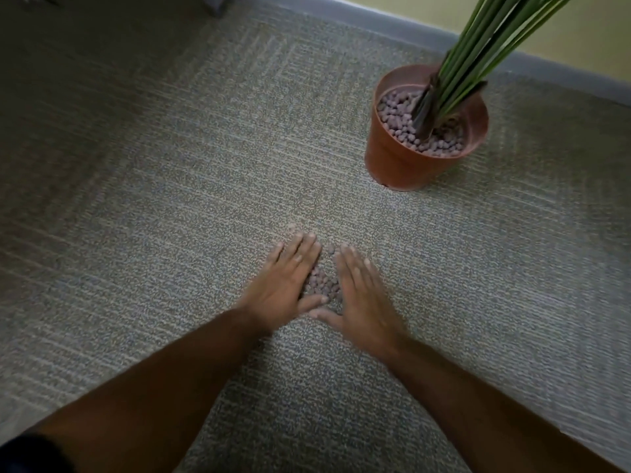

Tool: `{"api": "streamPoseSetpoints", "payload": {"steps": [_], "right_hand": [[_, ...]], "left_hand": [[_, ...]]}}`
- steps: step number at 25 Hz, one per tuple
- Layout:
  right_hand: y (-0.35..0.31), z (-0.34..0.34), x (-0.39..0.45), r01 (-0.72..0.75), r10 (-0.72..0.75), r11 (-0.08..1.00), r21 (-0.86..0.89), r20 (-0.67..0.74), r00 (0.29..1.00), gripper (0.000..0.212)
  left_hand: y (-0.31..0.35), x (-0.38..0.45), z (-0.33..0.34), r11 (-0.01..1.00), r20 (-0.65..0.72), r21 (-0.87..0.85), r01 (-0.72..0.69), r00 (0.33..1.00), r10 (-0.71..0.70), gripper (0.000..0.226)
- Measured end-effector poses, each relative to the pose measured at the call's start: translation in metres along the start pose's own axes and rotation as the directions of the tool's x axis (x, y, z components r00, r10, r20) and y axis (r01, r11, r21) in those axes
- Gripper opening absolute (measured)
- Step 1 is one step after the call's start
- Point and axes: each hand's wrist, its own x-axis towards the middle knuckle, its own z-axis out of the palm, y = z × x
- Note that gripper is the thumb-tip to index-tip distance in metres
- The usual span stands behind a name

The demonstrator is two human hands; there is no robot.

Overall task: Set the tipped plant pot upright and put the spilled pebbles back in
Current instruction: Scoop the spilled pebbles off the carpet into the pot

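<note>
The terracotta plant pot [403, 158] stands upright on the carpet at the upper right, filled with grey-purple pebbles, and long green stems [485, 46] rise from it. A small heap of spilled pebbles [322, 285] lies on the carpet in the middle of the view. My left hand [286, 281] rests flat against the heap's left side, fingers together. On the heap's right side my right hand [362, 291] lies flat. The two thumbs nearly meet below the pebbles. A few loose pebbles [330, 249] sit beyond the fingertips.
Grey woven carpet [170, 199] covers the floor all around. A grey baseboard [392, 18] and a yellow-green wall run along the top right, close behind the pot. A dark object [215, 3] stands at the top edge.
</note>
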Motion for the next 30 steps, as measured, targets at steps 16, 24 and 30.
{"api": "streamPoseSetpoints", "payload": {"steps": [16, 24, 30], "right_hand": [[0.003, 0.008, 0.017, 0.191, -0.188, 0.981, -0.018, -0.274, 0.943, 0.054], [0.008, 0.002, 0.014, 0.161, -0.210, 0.969, -0.188, -0.283, 0.936, 0.037], [0.011, 0.003, 0.017, 0.226, -0.279, 0.957, -0.180, -0.369, 0.887, 0.028]], "left_hand": [[-0.003, 0.002, 0.018, 0.982, -0.283, -0.053, -0.183, 0.946, 0.161, 0.032], [-0.007, 0.022, 0.001, 0.930, -0.267, 0.180, -0.319, 0.894, 0.359, 0.035], [-0.005, 0.026, -0.004, 0.910, -0.244, 0.196, -0.366, 0.880, 0.407, 0.030]]}}
